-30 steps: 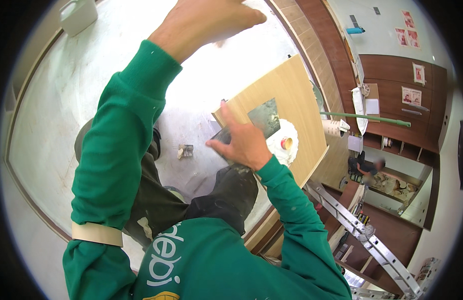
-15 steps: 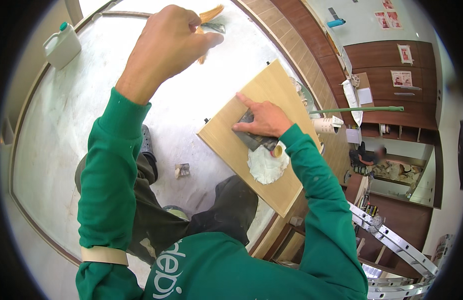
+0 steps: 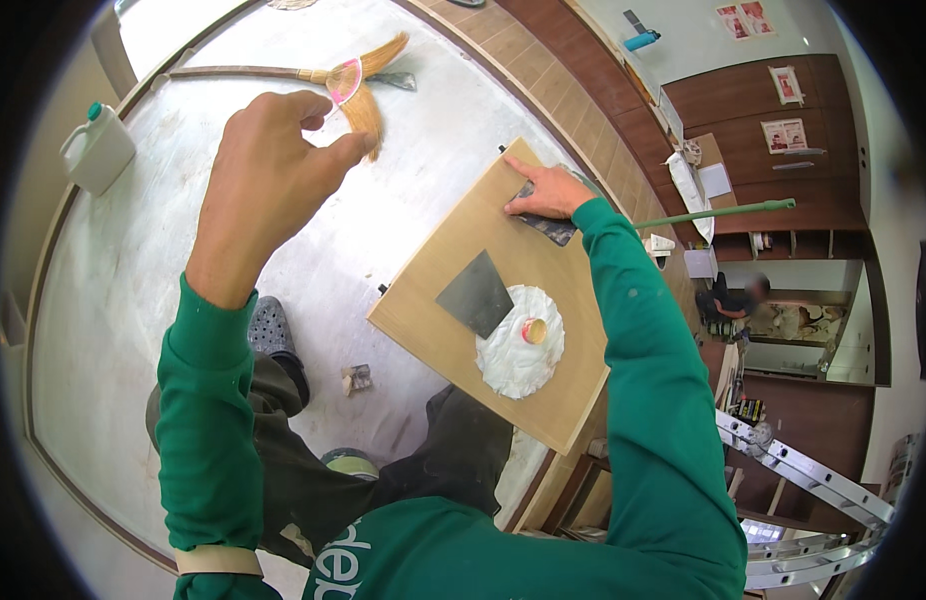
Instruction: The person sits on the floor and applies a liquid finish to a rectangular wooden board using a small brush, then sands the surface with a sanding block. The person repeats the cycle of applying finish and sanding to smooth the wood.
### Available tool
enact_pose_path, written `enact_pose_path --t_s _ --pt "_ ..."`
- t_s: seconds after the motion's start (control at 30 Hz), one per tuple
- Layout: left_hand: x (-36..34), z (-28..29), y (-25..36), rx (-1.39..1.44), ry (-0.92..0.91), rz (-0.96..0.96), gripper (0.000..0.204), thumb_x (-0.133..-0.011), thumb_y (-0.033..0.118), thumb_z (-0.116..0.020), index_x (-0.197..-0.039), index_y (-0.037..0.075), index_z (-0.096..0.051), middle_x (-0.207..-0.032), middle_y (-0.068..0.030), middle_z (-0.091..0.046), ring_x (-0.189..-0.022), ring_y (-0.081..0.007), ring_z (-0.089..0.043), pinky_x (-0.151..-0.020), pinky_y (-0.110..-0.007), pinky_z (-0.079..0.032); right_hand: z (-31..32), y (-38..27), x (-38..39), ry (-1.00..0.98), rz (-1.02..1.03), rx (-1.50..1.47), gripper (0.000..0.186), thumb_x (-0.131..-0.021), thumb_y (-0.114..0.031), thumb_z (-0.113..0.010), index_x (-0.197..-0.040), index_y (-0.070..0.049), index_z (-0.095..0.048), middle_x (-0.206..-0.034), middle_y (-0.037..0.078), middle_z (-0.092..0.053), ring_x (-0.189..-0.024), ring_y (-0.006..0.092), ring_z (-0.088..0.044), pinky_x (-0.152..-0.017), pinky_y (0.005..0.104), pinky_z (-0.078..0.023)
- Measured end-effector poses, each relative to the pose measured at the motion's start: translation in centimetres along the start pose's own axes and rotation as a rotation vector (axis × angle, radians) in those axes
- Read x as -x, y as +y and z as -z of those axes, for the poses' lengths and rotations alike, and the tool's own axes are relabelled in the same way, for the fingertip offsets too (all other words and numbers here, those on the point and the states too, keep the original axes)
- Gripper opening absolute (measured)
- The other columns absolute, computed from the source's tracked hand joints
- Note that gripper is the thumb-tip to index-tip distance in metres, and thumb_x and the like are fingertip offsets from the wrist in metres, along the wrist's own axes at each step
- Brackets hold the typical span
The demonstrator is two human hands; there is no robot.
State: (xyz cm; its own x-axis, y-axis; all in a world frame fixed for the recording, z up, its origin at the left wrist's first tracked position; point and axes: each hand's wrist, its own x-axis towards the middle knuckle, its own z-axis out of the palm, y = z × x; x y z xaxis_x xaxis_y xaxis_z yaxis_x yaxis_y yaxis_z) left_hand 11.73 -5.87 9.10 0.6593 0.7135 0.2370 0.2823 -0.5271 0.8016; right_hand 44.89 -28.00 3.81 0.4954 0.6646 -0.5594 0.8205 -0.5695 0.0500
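Observation:
My left hand [image 3: 276,165] is raised in the air over the pale floor; its thumb and curled fingers stand apart, with nothing visible between them. At the far end of a light wooden board [image 3: 423,290], my right hand [image 3: 551,192] grips a dark flat scraper [image 3: 548,226] against the surface. A second dark scraper blade [image 3: 475,296] lies flat nearer me. Its corner touches a round spread of white putty [image 3: 518,360]. On the putty sits a small round orange-rimmed cap or roll [image 3: 534,331].
A broom [image 3: 358,85] lies beyond my left hand, a white jug [image 3: 98,150] at the far left. A small scrap [image 3: 356,379] is near my shoe [image 3: 273,330]. At right are a green pole [image 3: 723,212], an aluminium ladder [image 3: 813,480] and another person [image 3: 733,300].
My right hand has moved with its scraper from beside the putty to the board's far end, uncovering the second blade. My left hand now appears lower, and more of the broom shows.

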Motion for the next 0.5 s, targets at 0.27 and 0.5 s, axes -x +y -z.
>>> enact_pose_path --t_s 0.27,0.5 --pt "0.3 -0.8 0.2 -0.013 -0.028 -0.002 0.052 -0.08 0.028 -0.079 -0.108 -0.014 -0.071 -0.086 -0.0302 -0.072 -0.069 -0.0312 -0.072 -0.07 -0.04 -0.057 1.1 2.6 -3.3 0.065 -0.087 0.011 0.105 -0.074 -0.057 -0.075 -0.162 -0.021 -0.03 -0.141 0.028 -0.058 -0.127 0.0425 -0.058 -0.108 0.0427 -0.046" --pt "0.3 -0.8 0.2 -0.016 -0.04 -0.01 0.052 -0.078 0.029 -0.08 -0.106 -0.014 -0.071 -0.088 -0.0311 -0.072 -0.075 -0.0394 -0.073 -0.075 -0.044 -0.057 0.6 0.9 -2.1 0.016 0.005 0.02 0.105 -0.072 -0.055 -0.074 -0.16 -0.013 -0.035 -0.141 0.027 -0.059 -0.127 0.0428 -0.058 -0.106 0.0429 -0.047"
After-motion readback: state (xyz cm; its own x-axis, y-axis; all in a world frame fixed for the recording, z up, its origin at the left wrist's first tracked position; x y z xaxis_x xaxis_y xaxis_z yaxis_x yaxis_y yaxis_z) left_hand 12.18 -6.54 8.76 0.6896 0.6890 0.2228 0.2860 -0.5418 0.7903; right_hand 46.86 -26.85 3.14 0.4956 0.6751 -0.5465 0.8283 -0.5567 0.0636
